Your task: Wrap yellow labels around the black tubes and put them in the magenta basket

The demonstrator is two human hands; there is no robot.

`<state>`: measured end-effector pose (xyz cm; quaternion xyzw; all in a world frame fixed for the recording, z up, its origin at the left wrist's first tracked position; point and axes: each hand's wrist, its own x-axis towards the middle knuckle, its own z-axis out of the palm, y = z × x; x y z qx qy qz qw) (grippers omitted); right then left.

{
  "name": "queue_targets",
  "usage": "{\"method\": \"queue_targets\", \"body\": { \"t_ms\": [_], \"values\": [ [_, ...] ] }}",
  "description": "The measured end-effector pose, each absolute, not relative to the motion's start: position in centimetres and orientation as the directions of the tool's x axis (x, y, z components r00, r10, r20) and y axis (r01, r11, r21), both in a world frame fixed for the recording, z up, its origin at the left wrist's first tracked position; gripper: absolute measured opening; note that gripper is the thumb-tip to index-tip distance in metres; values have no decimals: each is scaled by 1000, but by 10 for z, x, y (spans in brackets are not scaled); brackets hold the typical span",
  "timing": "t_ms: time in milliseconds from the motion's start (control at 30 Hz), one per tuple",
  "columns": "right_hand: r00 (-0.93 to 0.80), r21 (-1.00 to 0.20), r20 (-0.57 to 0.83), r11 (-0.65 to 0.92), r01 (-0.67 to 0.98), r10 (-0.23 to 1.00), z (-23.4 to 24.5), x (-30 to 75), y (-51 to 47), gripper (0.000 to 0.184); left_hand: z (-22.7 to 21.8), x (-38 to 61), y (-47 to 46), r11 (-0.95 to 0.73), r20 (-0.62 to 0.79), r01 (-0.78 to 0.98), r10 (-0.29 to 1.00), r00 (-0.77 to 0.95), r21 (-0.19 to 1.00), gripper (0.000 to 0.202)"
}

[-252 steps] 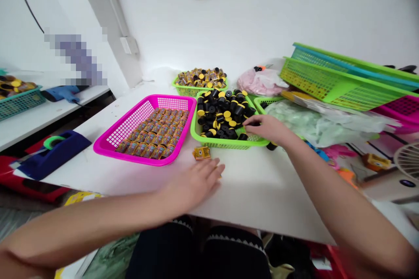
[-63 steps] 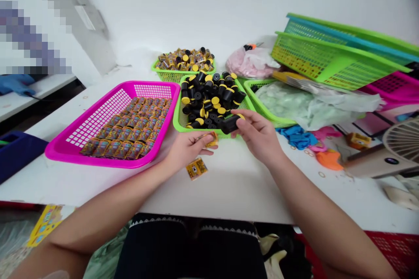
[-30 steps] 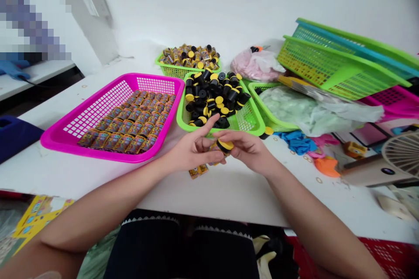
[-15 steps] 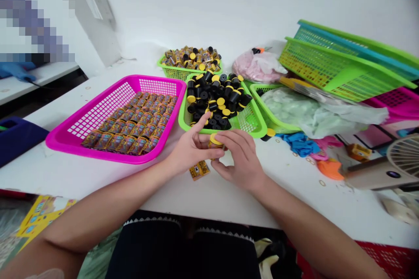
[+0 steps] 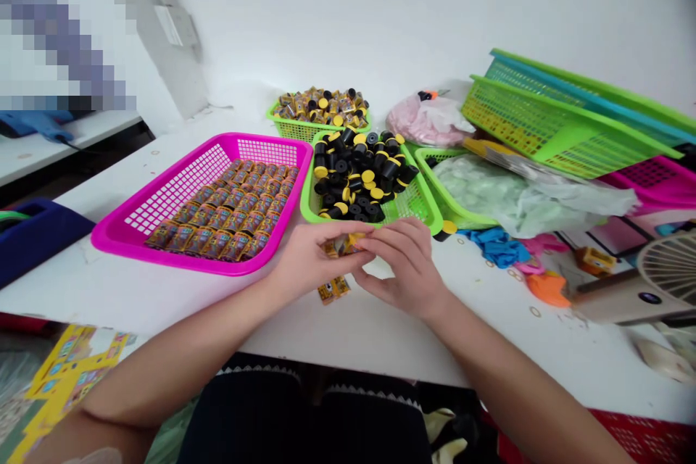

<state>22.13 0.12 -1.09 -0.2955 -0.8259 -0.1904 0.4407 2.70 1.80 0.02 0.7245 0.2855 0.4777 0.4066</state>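
Note:
A small canister in a yellow printed wrapper (image 5: pixel 341 244) is between my two hands, in front of the baskets and mostly covered by fingers. My left hand (image 5: pixel 304 254) grips it between thumb and fingers from the left. From the right, the fingers of my right hand (image 5: pixel 405 268) close on its other end. Just below them on the table lies a yellow printed label piece (image 5: pixel 333 290). Behind my hands, black canisters with yellow lids (image 5: pixel 353 174) are heaped in a green basket (image 5: pixel 429 214). Wrapped canisters (image 5: pixel 228 214) lie in rows in a magenta basket (image 5: pixel 185 261) at left.
A farther green basket (image 5: pixel 293 130) holds wrapped pieces. At right are stacked baskets (image 5: pixel 544 134), a plastic bag (image 5: pixel 505 188), blue balloon-like scraps (image 5: pixel 497 245) and a small fan (image 5: pixel 614 297). One canister (image 5: pixel 446 230) lies beside the middle basket. A dark blue holder (image 5: pixel 43 239) stands at left.
The canister's yellow lid, upright before, is now turned and mostly hidden by my fingers. My left index finger, raised earlier, has come down over the canister. The view has shifted slightly.

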Motion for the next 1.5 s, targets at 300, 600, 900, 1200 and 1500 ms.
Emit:
{"method": "queue_targets", "body": {
  "t_ms": [300,600,900,1200,1500],
  "values": [
    [-222,-439,-73,169,883,972,23,249,95,61,78,-61,32,-523,542,657,816,201,543,22],
    [-393,-191,-430,344,920,813,29,245,136,53,73,-85,166,-155,99,874,987,122,462,30],
    [-485,-242,-313,426,872,816,13,254,132,52,55,-91,182,-55,-142,980,986,84,193,15],
    [-314,-606,81,297,738,946,27,267,104,38,55,-35,63,-525,319,851,803,503,-19,39],
    [-93,-885,238,176,-432,967,16,267,33,35,-63,3,-45,-781,-30,611,619,785,-130,48]
  ]
}}
